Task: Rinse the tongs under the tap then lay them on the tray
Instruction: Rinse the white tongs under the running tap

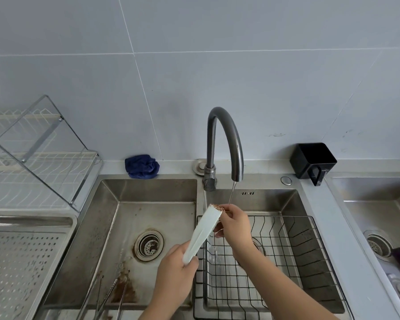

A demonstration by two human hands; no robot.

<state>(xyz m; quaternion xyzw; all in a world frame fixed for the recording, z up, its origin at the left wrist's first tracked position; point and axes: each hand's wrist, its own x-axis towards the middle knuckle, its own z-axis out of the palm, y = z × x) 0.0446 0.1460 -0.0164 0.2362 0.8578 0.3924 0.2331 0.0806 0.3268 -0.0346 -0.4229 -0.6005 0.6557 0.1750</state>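
Mid-rinse under grey curved tap (pixel 226 135): left hand (pixel 178 269) grips white plastic tongs (pixel 203 232), right hand (pixel 234 224) pinches their soiled tip; perforated steel tray (pixel 21 262) awaits.

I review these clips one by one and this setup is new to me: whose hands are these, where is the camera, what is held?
No machine: a person's bare hands, filmed by one head-worn camera looking down at a steel double sink. The left hand grips the handle end of long white tongs; the right hand pinches their brown-speckled tips under the running curved grey tap. Metal tongs lie in the left basin, a black wire basket sits in the right. A perforated steel tray sits at the left.
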